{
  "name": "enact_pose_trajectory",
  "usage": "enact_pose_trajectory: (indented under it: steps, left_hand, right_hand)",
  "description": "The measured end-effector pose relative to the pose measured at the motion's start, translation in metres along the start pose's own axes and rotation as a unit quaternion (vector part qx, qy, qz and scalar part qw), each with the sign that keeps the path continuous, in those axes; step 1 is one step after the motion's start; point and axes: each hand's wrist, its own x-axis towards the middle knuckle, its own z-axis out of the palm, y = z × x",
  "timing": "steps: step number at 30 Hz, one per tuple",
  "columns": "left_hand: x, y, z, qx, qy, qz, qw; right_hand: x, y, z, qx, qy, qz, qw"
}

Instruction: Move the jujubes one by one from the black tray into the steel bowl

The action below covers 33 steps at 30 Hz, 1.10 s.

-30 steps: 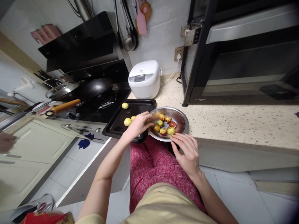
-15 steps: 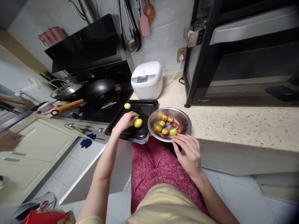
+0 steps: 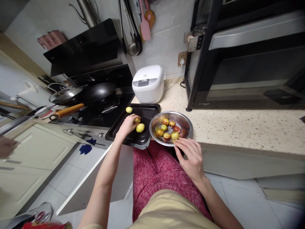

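On the black baking tray point(image 3: 145, 111), my left hand point(image 3: 128, 125) pinches a small yellow-brown jujube point(image 3: 137, 120) between thumb and fingers. A larger yellow-green jujube point(image 3: 140, 128) lies just in front of that hand, and another pale one point(image 3: 129, 109) rests near the tray's far left corner. To the right, the stainless steel bowl point(image 3: 188, 122) contains several jujubes point(image 3: 167, 136), mottled red-brown and yellow-green. My right hand point(image 3: 189, 156) holds the near rim of this bowl, thumb outside and fingertips over the edge, close to a yellow-green jujube point(image 3: 175, 135).
Behind the tray stands a white rice cooker point(image 3: 148, 84), plugged in at the wall. A wok point(image 3: 100, 92) and a lidded pan point(image 3: 65, 95) are on the stove at left; a wooden handle point(image 3: 70, 109) juts forward. A black oven point(image 3: 250, 76) occupies the right side of the speckled counter point(image 3: 238, 127).
My left hand has shifted slightly with the small jujube, which now shows more clearly apart from the larger one. My right hand stays at the bowl rim. The whole view has moved a little.
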Motion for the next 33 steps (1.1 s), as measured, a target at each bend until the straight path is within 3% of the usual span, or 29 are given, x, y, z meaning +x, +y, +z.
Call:
enact_pose_trajectory:
  steps: [6, 10, 13, 17, 22, 33]
  left_hand:
    - [-0.014, 0.056, -0.014, -0.094, 0.123, 0.086, 0.984]
    - [-0.017, 0.096, 0.001, -0.143, 0.060, 0.160, 0.975]
    - [-0.011, 0.113, 0.020, -0.166, 0.002, 0.192, 0.967]
    - [0.000, 0.122, 0.036, -0.147, -0.046, 0.218, 0.964]
    - [0.007, 0.126, 0.037, -0.103, -0.067, 0.217, 0.968]
    - [0.002, 0.118, 0.033, -0.102, -0.040, 0.187, 0.976]
  right_hand:
    - [0.000, -0.001, 0.002, 0.000, 0.000, 0.002, 1.000]
    - [0.000, -0.001, 0.002, -0.001, -0.004, -0.001, 1.000]
    - [-0.001, -0.002, 0.001, 0.000, -0.009, 0.002, 1.000]
    - [-0.001, -0.002, 0.000, -0.002, -0.014, 0.004, 1.000]
    - [0.000, -0.002, 0.000, -0.004, -0.012, 0.001, 1.000]
    - [-0.001, -0.002, 0.000, -0.003, -0.013, -0.003, 1.000]
